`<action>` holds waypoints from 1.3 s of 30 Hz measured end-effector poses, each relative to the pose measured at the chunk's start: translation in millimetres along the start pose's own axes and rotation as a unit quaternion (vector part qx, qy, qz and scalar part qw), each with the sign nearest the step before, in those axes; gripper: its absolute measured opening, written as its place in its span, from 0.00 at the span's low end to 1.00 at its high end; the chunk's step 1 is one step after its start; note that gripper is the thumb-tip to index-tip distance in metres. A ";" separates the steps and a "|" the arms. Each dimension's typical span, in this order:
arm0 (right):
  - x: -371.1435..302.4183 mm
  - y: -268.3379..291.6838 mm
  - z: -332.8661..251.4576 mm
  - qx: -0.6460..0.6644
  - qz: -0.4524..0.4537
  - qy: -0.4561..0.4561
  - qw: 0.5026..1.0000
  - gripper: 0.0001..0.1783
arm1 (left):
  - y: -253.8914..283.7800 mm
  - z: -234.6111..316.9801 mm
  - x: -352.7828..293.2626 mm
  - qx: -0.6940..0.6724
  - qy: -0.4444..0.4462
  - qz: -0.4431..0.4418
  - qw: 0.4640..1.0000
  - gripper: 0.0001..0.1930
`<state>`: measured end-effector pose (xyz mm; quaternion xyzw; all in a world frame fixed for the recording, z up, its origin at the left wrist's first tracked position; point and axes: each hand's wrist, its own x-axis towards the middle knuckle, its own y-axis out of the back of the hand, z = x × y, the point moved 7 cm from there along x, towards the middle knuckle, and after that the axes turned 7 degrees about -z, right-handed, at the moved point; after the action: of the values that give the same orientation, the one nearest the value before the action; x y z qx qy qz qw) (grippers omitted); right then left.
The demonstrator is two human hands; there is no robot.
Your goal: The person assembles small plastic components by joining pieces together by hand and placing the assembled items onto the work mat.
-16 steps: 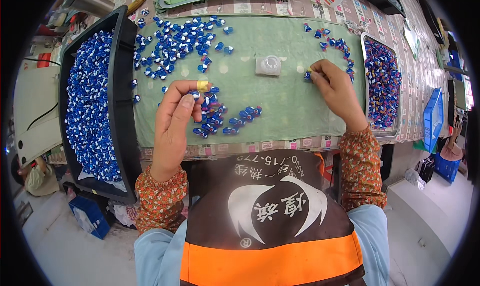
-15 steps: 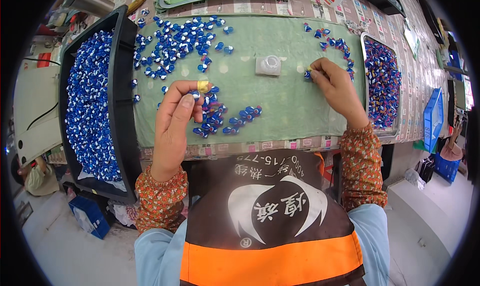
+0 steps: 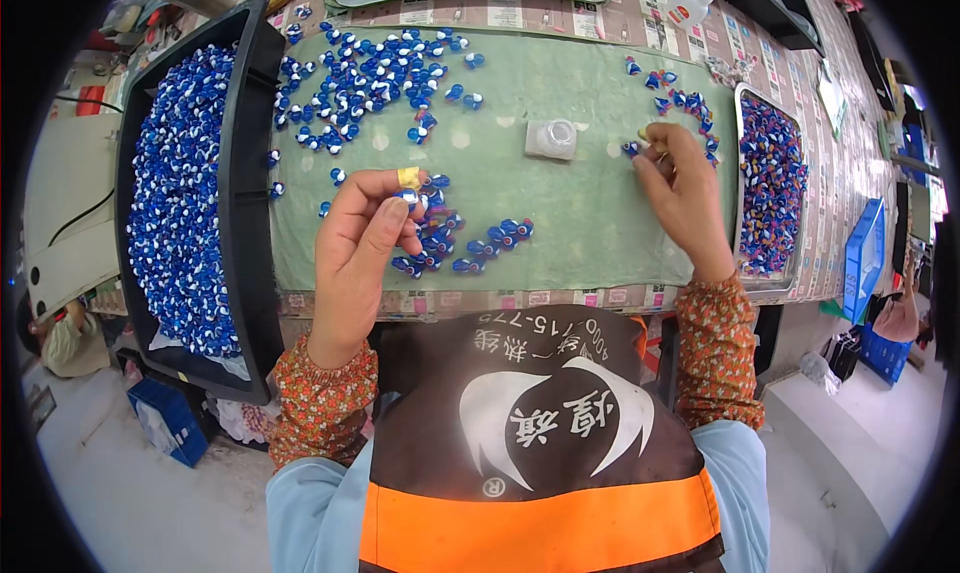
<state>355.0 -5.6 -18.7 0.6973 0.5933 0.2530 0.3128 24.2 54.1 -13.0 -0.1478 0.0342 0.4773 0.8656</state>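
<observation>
**A small blue-and-white plastic bead (image 3: 408,199) pinched in a left hand (image 3: 350,258) over a green cloth (image 3: 500,85)**

The left thumb and index finger were pressed together around the bead, raised above the cloth; yellow tape (image 3: 408,177) wrapped the index fingertip. The right hand (image 3: 690,201) bent its fingers (image 3: 685,145) down beside another blue bead (image 3: 630,149); whether they gripped it could not be told.

Near the left hand, partly hidden by it, lay a cluster of blue beads with reddish parts (image 3: 437,241), and a short slanting row (image 3: 503,235) sat just to its right. Between the hands, farther back, was a small white container (image 3: 551,139). Many blue-and-white beads (image 3: 375,78) were scattered across the cloth's far left, while a curved line of beads (image 3: 690,101) ran beyond the right hand.

The cloth covered part of a pattern-covered worktop (image 3: 560,15). On the left stood a deep black bin (image 3: 256,153) heaped with blue-and-white beads; on the right, a metal tray (image 3: 741,123) held blue, red and orange ones.
</observation>
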 end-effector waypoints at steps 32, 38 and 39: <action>20.1 -36.1 -115.4 -0.287 -0.053 0.227 0.929 0.17 | -26.3 -14.6 -5.1 -0.111 -0.005 -0.045 0.993 0.09; 11.3 -18.6 -128.8 -0.111 -0.064 0.222 0.967 0.13 | -31.4 -23.7 -8.2 -0.174 0.024 -0.051 0.983 0.10; 5.4 -20.2 -132.2 -0.108 -0.060 0.221 0.967 0.13 | -33.2 -25.3 -8.6 -0.214 0.030 -0.049 0.975 0.10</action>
<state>246.7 19.8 55.8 0.5492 0.6576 0.4439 0.2624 49.3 23.1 -28.0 -0.3455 -0.0496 0.4255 0.8349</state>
